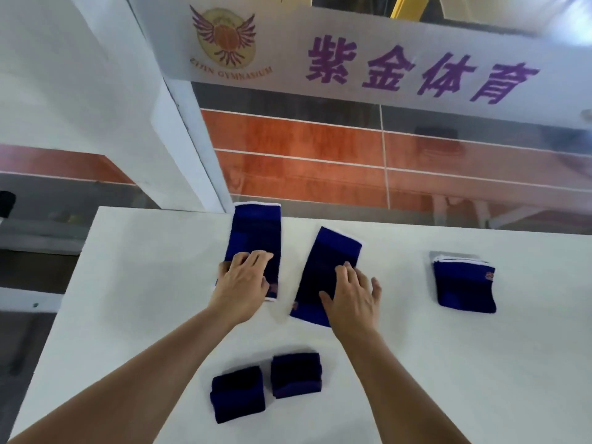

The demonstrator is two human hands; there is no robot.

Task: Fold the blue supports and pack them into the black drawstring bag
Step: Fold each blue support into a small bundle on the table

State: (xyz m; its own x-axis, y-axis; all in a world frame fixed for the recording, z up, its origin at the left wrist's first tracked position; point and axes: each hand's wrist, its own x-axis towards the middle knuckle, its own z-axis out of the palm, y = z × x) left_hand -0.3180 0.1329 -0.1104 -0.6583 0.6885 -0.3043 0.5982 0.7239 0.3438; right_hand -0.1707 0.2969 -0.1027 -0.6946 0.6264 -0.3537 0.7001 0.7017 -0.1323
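Head view: we lay our left hand [243, 280] and right hand [350, 294], fingers loosely spread and gripping nothing, on two unfolded blue supports [256, 232] [330, 251] lying side by side on the white worktop [144, 283]. Folded supports [237, 394] [296, 374] [464, 283] sit nearby; we see no black bag.

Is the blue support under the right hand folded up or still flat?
Flat. The support under the right hand lies stretched out long, unlike the small folded ones nearby.
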